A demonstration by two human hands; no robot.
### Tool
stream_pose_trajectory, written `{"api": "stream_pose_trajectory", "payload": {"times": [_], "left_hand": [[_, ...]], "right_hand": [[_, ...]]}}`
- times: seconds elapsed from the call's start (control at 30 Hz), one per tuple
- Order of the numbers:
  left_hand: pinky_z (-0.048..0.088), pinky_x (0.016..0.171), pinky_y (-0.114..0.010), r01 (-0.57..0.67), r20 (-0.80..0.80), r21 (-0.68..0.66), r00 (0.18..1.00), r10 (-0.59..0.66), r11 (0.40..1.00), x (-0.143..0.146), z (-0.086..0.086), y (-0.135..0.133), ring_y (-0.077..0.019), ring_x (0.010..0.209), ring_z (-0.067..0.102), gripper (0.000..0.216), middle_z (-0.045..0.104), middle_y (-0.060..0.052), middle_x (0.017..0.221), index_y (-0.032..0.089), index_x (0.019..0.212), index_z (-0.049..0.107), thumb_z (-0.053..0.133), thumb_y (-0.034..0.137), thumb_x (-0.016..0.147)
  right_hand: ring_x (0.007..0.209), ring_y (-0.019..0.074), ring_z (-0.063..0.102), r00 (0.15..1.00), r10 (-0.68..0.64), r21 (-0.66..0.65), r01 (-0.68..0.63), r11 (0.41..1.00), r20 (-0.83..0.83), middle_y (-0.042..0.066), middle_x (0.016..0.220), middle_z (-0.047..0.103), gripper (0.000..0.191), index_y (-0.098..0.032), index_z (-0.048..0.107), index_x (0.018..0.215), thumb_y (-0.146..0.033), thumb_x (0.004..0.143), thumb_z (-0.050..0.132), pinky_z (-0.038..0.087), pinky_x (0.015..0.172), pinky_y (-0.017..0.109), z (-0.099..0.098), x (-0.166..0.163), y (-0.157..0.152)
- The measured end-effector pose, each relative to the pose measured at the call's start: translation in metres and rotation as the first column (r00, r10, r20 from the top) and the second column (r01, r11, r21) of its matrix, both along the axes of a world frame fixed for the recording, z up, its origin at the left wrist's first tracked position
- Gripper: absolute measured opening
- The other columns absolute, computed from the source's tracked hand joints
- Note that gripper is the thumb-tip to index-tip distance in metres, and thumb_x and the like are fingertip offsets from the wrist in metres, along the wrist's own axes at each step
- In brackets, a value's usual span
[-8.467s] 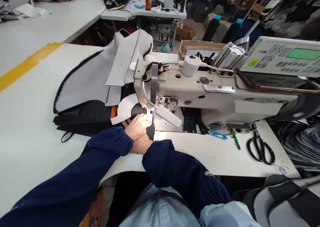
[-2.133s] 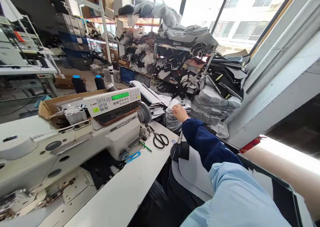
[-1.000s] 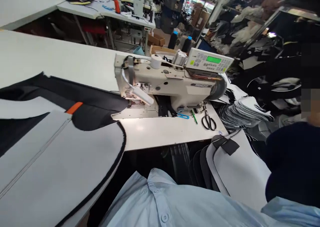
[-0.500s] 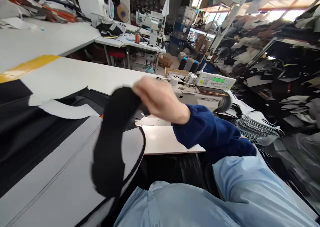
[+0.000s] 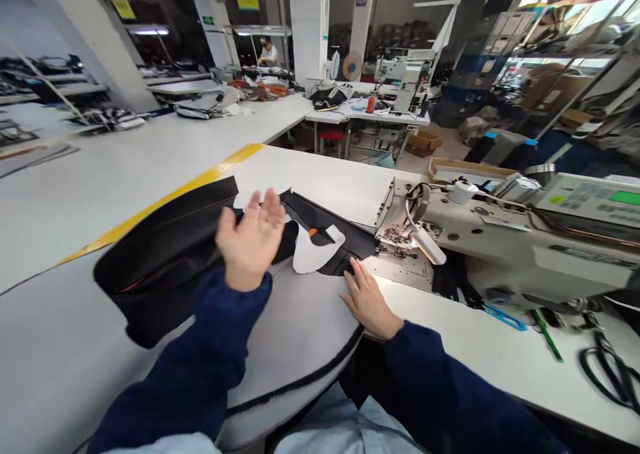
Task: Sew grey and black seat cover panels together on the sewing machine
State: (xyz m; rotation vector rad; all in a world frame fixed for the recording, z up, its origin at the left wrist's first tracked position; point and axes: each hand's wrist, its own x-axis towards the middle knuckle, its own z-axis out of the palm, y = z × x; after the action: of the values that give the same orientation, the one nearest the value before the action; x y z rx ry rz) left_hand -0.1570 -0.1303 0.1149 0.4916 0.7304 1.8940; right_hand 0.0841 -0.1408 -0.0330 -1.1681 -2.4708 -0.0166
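My left hand is raised over the sewn cover, fingers stretched and palm showing, with nothing in it. My right hand lies with fingers spread at the edge of a grey-backed panel, its fingertips by a black piece near the sewing machine. Black leather-like material is folded over the panel to the left. Between my hands lies a curved white piece, with a small orange spot beside it. Black edging runs along the panel's rounded near edge.
Scissors, a green pen-like tool and a blue-handled tool lie at the right on the white table. Yellow tape crosses the tabletop. Another sewing machine and a person are farther back.
The view has swung left. My right hand has let go of the black curved piece it held up and now lies on the material. My left hand has come into view, open.
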Motion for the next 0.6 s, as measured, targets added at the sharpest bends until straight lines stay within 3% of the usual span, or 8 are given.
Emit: {"api": "stream_pose_trajectory", "payload": {"times": [0.07,0.13,0.27,0.37,0.43,0.47,0.5,0.6], "left_hand": [[0.049,0.095,-0.039,0.091,0.116,0.026,0.989,-0.093,0.996,0.005,-0.005,0.002,-0.0232,0.117,0.055,0.051,0.058,-0.014,0.124,0.015,0.101,0.062,0.027,0.051,0.094],[0.049,0.097,-0.035,0.137,0.217,0.034,0.966,-0.141,0.990,0.007,-0.018,0.005,-0.0216,0.118,0.054,0.052,0.059,-0.015,0.124,0.014,0.100,0.062,0.026,0.051,0.093],[0.049,0.095,-0.031,0.047,0.246,-0.100,0.969,-0.021,0.994,0.000,-0.058,-0.002,-0.0185,0.112,0.058,0.050,0.062,-0.014,0.119,0.013,0.096,0.064,0.028,0.048,0.093],[0.051,0.090,-0.031,-0.005,0.074,-0.295,0.997,0.028,0.955,-0.005,-0.091,-0.018,-0.0189,0.101,0.062,0.038,0.067,-0.012,0.106,0.014,0.090,0.065,0.039,0.042,0.088],[0.051,0.088,-0.033,-0.050,-0.230,-0.357,0.972,-0.036,0.933,-0.004,-0.108,-0.027,-0.0219,0.095,0.062,0.030,0.068,-0.010,0.098,0.016,0.089,0.066,0.053,0.042,0.080],[0.050,0.088,-0.036,-0.088,-0.431,-0.352,0.899,-0.078,0.932,-0.002,-0.112,-0.031,-0.0241,0.094,0.062,0.030,0.067,-0.010,0.096,0.017,0.091,0.066,0.060,0.042,0.076],[0.048,0.091,-0.039,-0.133,-0.632,-0.319,0.768,-0.106,0.939,-0.001,-0.113,-0.032,-0.0267,0.096,0.061,0.032,0.067,-0.009,0.098,0.019,0.093,0.066,0.065,0.042,0.071],[0.041,0.099,-0.046,-0.213,-0.976,-0.088,0.212,-0.042,0.973,0.009,-0.096,-0.031,-0.0325,0.106,0.056,0.035,0.064,-0.010,0.109,0.022,0.100,0.066,0.065,0.041,0.071]], "right_hand": [[0.136,0.0407,0.030,0.999,-0.021,-0.036,0.019,0.999,-0.037,0.025,0.149,0.028,0.043,-0.008,0.052,0.128,-0.030,0.093,0.044,0.043,0.098,0.059,-0.020,0.002,-0.001],[0.137,0.0399,0.029,0.999,-0.022,-0.054,0.020,0.998,-0.041,0.022,0.151,0.027,0.043,-0.007,0.053,0.129,-0.029,0.093,0.041,0.039,0.102,0.059,-0.025,0.000,0.001],[0.135,0.0424,0.030,1.000,-0.011,-0.122,0.010,0.992,-0.009,0.025,0.150,0.026,0.049,0.002,0.050,0.130,-0.029,0.094,0.040,0.037,0.103,0.060,-0.022,-0.014,0.010],[0.135,0.0416,0.031,0.998,0.058,-0.148,-0.058,0.987,-0.010,0.025,0.149,0.028,0.051,0.001,0.048,0.132,-0.032,0.094,0.041,0.037,0.103,0.061,-0.019,-0.024,0.013],[0.131,0.0396,0.036,0.993,0.112,-0.144,-0.114,0.983,-0.026,0.023,0.148,0.032,0.050,-0.002,0.050,0.132,-0.032,0.093,0.044,0.037,0.102,0.060,-0.017,-0.029,0.010],[0.128,0.0385,0.040,0.990,0.133,-0.138,-0.138,0.981,-0.039,0.022,0.147,0.035,0.048,-0.003,0.051,0.131,-0.032,0.093,0.045,0.038,0.101,0.059,-0.016,-0.031,0.008],[0.125,0.0372,0.043,0.988,0.148,-0.132,-0.154,0.979,-0.053,0.022,0.145,0.038,0.047,-0.004,0.052,0.129,-0.032,0.092,0.046,0.040,0.100,0.059,-0.015,-0.033,0.005],[0.115,0.0351,0.048,0.984,0.163,-0.130,-0.172,0.977,-0.077,0.023,0.140,0.043,0.041,-0.007,0.056,0.124,-0.030,0.091,0.049,0.045,0.092,0.055,-0.009,-0.034,-0.001]]}}
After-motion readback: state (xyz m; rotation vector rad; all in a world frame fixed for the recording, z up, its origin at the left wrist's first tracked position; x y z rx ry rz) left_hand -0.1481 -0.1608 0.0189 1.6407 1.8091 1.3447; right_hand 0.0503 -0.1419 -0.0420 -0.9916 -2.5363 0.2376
